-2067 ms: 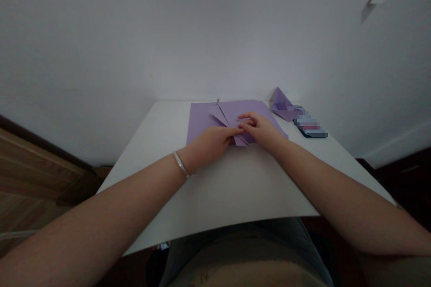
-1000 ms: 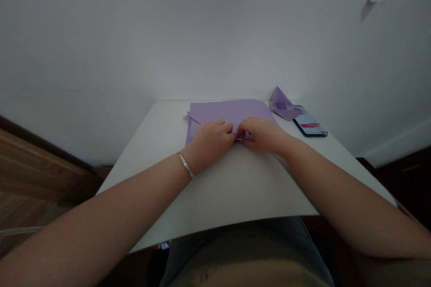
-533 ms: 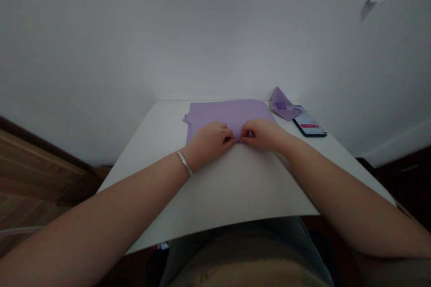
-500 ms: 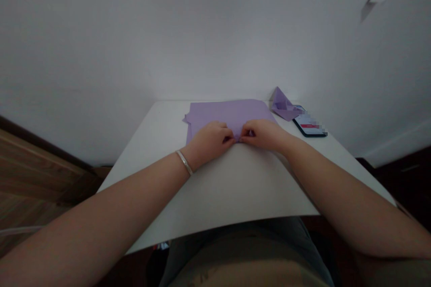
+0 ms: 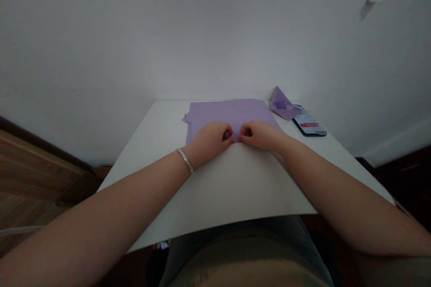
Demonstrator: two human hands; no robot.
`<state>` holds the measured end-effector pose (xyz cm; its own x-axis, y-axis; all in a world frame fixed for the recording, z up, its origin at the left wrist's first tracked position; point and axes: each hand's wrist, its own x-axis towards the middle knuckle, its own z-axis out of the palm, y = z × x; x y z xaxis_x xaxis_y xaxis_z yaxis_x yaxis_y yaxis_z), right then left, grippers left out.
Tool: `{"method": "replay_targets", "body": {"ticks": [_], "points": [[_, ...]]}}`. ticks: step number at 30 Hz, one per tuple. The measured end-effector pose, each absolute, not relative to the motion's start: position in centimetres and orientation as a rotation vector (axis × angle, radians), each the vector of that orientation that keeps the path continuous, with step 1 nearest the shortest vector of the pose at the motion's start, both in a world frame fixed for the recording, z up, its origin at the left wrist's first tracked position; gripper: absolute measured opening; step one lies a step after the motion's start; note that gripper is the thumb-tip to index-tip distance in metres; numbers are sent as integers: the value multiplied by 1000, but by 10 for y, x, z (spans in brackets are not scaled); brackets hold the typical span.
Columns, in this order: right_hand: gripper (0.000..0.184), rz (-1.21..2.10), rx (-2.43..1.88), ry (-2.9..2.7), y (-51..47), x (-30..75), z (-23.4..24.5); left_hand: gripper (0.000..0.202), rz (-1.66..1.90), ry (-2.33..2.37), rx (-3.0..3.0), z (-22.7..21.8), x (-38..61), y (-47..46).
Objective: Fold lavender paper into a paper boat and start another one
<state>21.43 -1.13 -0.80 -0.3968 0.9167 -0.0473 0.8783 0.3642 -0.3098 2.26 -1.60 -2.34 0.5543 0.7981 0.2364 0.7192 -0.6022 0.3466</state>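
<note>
Flat on the table lies a large purple sheet of paper, with layered edges showing at its left side. My left hand, with a silver bangle at the wrist, pinches the paper's near edge between thumb and fingers. Just to its right, my right hand is closed the same way on that edge. A small gap separates the two sets of fingertips. The hands cover most of the near edge, so any crease there is hidden.
At the back right, a folded purple paper shape stands with a point upward, partly over a phone with a lit screen. The white table meets a wall at the back. Brown wood stands at the left.
My fingertips have drawn slightly apart along the paper's near edge. The paper, the folded shape and the phone stay in place.
</note>
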Motion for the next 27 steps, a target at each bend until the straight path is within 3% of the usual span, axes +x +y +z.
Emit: {"method": "replay_targets", "body": {"ticks": [4,10,15,27], "points": [[19,366,-1642,-2506,-13,212,-9,24,566,1297,2516,-23,24,-17],[33,316,-1655,-2465,-15,210,-12,19,526,1221,2586,-24,24,-13],[31,387,-1721,-2420,-9,215,-12,29,578,1111,2519,-28,22,-8],[25,494,-1818,-2381,-3,236,-11,30,346,979,2518,-18,17,-1]]}}
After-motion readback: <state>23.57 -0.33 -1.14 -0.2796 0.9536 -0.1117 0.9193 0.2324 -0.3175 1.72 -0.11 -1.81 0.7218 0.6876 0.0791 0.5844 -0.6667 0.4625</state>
